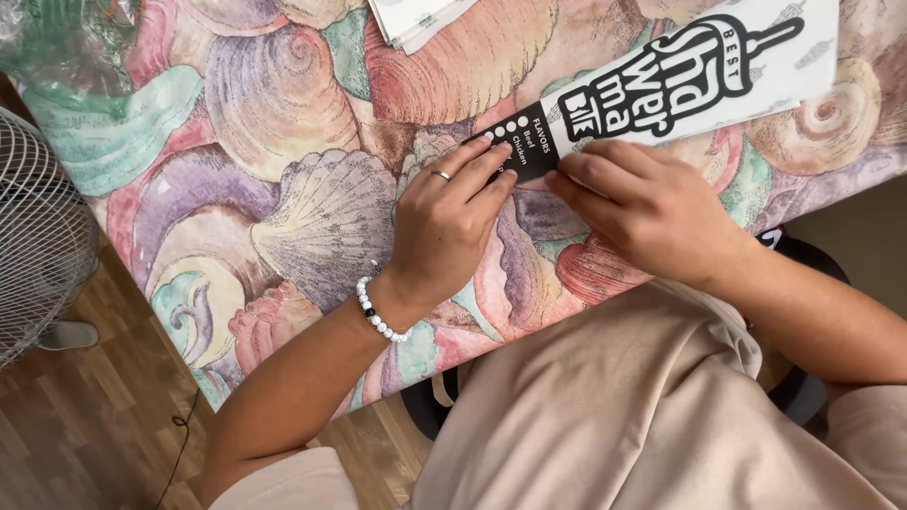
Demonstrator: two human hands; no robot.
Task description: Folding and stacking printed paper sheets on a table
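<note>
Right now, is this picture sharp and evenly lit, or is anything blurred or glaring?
Head view: soft, even light, no harsh glare; the left hand, right hand and black-and-white paper sleeve are sharp; the fan at the left edge is cut off.

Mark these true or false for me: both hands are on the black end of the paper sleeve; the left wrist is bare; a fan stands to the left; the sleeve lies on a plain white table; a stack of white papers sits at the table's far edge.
1. Both hands, the left hand and the right hand, touch the black end of the paper sleeve. True.
2. The left wrist is bare. False: it wears a beaded bracelet.
3. A fan stands to the left. True.
4. The sleeve lies on a plain white table. False: the tablecloth bears coloured seashells.
5. A stack of white papers sits at the far edge. True.
</note>
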